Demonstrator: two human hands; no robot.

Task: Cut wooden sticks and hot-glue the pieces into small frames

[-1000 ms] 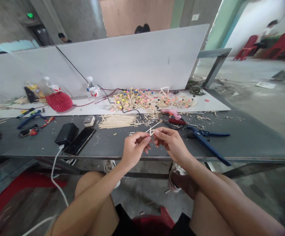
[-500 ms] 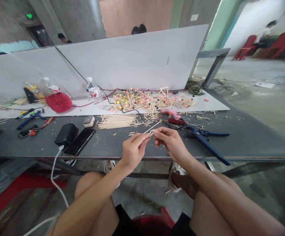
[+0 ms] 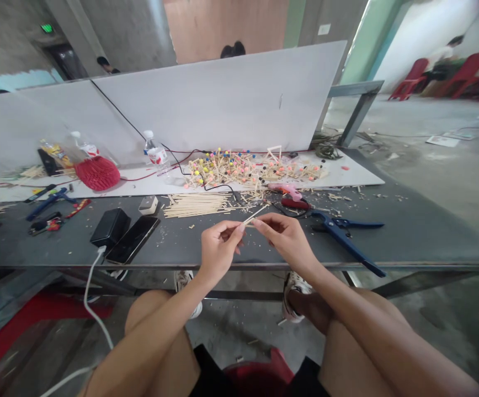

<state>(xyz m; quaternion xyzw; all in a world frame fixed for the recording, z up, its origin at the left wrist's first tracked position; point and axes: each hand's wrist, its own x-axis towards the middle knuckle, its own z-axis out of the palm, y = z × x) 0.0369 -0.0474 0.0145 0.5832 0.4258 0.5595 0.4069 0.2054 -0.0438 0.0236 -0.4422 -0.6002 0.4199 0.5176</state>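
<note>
The left hand and right hand share a thin wooden piece, each grip pinched on it, over the surface. From there, blue-handled cutters lie at three o'clock, loose sticks at ten, a pink glue gun at one, and, farthest, piled ball-tipped sticks at twelve.

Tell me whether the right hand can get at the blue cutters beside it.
Probably yes: the blue cutters lie on the table just right of the right hand, their handles uncovered. That hand seems, though, to be pinching thin wooden pieces with the left hand.
</note>
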